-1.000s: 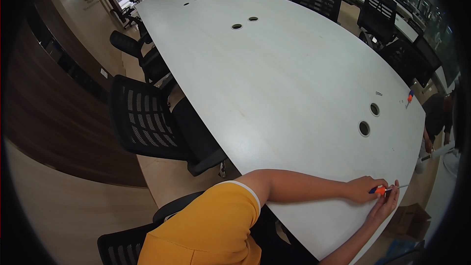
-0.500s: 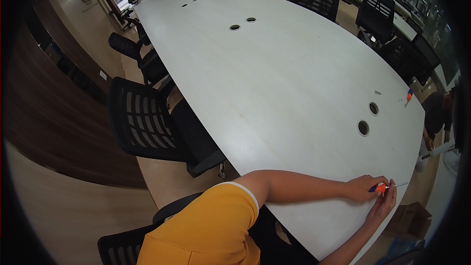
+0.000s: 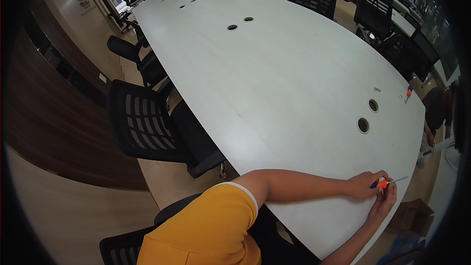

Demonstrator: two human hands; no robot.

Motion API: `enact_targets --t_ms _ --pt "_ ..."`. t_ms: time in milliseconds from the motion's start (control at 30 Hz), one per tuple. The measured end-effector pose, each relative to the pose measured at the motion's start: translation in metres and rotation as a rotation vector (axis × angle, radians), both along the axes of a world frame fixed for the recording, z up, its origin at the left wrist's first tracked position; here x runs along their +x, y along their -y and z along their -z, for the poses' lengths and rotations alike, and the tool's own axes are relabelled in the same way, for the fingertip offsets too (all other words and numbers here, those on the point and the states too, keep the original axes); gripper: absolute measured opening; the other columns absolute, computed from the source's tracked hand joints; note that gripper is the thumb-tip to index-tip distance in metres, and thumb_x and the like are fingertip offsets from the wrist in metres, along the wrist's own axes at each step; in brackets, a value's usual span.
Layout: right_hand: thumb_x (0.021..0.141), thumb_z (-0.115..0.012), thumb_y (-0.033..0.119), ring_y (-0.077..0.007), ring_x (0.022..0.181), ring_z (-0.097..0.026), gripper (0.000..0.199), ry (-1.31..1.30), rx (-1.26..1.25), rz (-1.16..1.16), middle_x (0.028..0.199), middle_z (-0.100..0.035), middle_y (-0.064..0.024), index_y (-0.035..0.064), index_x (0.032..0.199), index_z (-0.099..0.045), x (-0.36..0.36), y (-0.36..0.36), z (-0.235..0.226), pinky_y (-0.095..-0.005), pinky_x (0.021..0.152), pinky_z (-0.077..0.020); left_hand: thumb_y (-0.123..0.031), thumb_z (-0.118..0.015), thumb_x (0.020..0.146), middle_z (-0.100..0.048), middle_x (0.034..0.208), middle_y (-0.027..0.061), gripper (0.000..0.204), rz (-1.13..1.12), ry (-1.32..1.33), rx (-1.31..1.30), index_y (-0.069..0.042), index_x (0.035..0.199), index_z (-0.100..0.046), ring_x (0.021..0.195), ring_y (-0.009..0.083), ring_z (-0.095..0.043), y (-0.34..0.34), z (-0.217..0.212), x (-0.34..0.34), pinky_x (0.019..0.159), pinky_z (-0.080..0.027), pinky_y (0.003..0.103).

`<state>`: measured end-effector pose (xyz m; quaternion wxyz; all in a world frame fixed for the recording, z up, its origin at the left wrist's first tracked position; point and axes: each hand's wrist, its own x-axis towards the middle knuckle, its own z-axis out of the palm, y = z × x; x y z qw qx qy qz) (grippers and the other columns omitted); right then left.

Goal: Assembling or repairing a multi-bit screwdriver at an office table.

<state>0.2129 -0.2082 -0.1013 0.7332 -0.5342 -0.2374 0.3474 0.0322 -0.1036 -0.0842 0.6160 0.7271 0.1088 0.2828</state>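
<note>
Near the right-hand edge of the white table, both hands meet around a screwdriver (image 3: 383, 184) with an orange and dark blue handle. Its thin metal shaft points right, toward the table edge. My left hand (image 3: 364, 185), at the end of the arm in the yellow sleeve, has its fingers closed on the handle. Against the front of the handle lie the curled fingers of my right hand (image 3: 384, 204); how firmly they grip is hard to make out. The shaft's tip appears to touch nothing.
On the white table (image 3: 274, 98) lie a second orange and blue screwdriver (image 3: 409, 93), small metal pieces (image 3: 377, 89) and round cable holes (image 3: 363, 125). Black mesh chairs (image 3: 147, 118) line both sides. A cardboard box (image 3: 413, 217) sits beyond the edge; another person (image 3: 436, 110) is at the right.
The screwdriver has tilted slightly, its tip now higher. My left hand's fingers have shifted on the handle, and my right fingers sit a little lower beside it.
</note>
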Motion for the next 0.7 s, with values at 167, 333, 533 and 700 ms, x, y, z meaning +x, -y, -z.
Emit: enact_targets --t_ms 167,333,533,700 --pt "0.105 -0.068 0.019 -0.0129 0.108 -0.065 0.021 -0.007 0.049 0.054 0.116 -0.068 -0.006 0.003 0.118 -0.065 0.005 0.0 0.005 -0.0241 0.081 -0.0566 -0.021 -0.062 0.102 -0.067 0.089 0.0178 0.04 -0.021 -0.02 0.024 -0.012 0.139 -0.049 0.085 0.0364 -0.064 0.002 0.002 0.003 0.078 -0.047 0.046" --pt "0.106 -0.066 0.017 -0.0122 0.107 -0.065 0.02 0.011 0.072 0.093 0.116 -0.068 -0.0063 0.0024 0.119 -0.065 0.012 -0.001 0.012 -0.0281 0.088 -0.056 -0.025 -0.062 0.102 -0.066 0.09 0.0186 0.039 -0.002 -0.009 0.047 -0.013 0.136 -0.049 0.085 0.0378 -0.064 0.0 0.003 0.004 0.078 -0.047 0.048" --pt "0.109 -0.061 0.022 -0.0137 0.099 -0.063 0.027 -0.091 0.238 -0.024 0.112 -0.064 -0.0053 0.0019 0.127 -0.061 0.057 0.011 0.024 -0.0278 0.091 -0.0537 -0.026 -0.063 0.102 -0.066 0.088 0.0183 0.037 0.027 -0.034 0.101 -0.013 0.135 -0.05 0.083 0.0378 -0.064 0.0 -0.003 0.006 0.077 -0.047 0.049" --pt "0.11 -0.06 0.024 -0.0153 0.098 -0.063 0.031 -0.226 0.215 0.26 0.11 -0.066 -0.0058 0.0019 0.131 -0.06 0.04 0.005 0.009 -0.032 0.091 -0.0547 -0.025 -0.063 0.102 -0.065 0.086 0.0184 0.037 -0.008 -0.022 0.094 -0.013 0.134 -0.05 0.081 0.0374 -0.063 -0.002 0.002 0.003 0.075 -0.047 0.048"
